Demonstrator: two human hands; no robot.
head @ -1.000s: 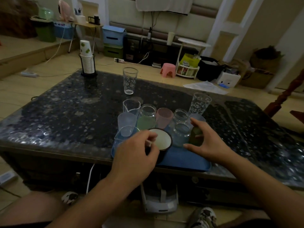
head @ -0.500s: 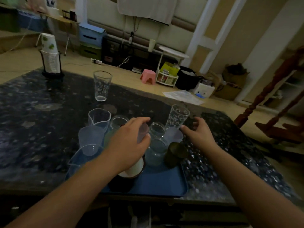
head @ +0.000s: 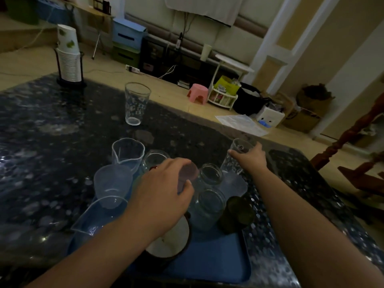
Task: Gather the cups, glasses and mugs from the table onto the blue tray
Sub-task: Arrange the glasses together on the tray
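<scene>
Stack of white paper cups with green print in a black wire holder (head: pixel 68 59): far left corner of the dark speckled stone desk (head: pixel 41 125), apart from everything else.

Tall clear patterned glass (head: pixel 136 103): alone mid-desk, well apart from the tray, not yet gathered.

Blue plastic tray (head: pixel 216 265): near edge of desk. Holds, left to right: clear spouted beaker (head: pixel 97 217) at near left, frosted plastic cup (head: pixel 112 185) behind it, second clear spouted beaker (head: pixel 127 152) at far left, dark mug with white interior (head: pixel 172 240) near centre, pink cup (head: pixel 188 173), two clear glass jars (head: pixel 211 174), dark green cup (head: pixel 239 213) at right edge. All look empty.

Change over the last second: left hand (head: pixel 164 194) has left the dark mug and moved farther in; now curled around the pink cup, seemingly grasping it, though the contact is partly hidden. Right hand (head: pixel 250 157) has left the dark green cup and reached far right; fingers now wrapped on a second tall clear patterned glass (head: pixel 235 156) at the tray's far right corner.

Judgement: mug and green cup are placed; tray nearly full, so hands are probably making room. The lone far glass remains
</scene>
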